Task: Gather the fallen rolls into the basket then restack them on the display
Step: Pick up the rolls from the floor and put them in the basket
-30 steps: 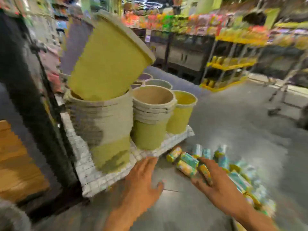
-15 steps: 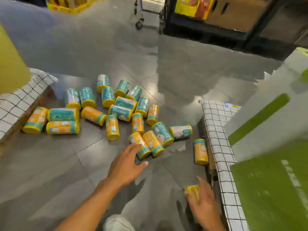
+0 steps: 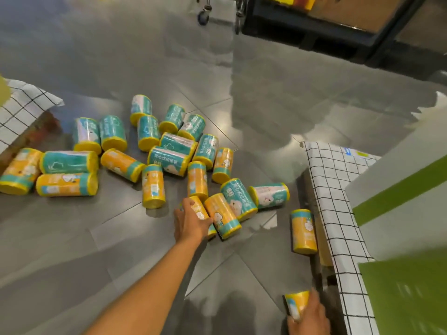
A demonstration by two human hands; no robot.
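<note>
Bright, even overhead light, with pale glare patches on the glossy grey floor (image 3: pixel 266 112). The right and lower-right edges smear with motion blur, and straight lines bend toward the corners.

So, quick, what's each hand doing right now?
Left hand: gripping a yellow roll at the pile's edge.
Right hand: holding a second yellow roll.

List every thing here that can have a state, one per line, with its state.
Left hand: grips the pile-edge roll.
Pile-edge roll: lying on the floor, gripped.
Right hand: holds the near roll.
Near roll: held, beside the checked platform.
Lone roll: lying on the floor by the platform, untouched.
Fallen rolls: scattered on their sides, uncollected.
</note>
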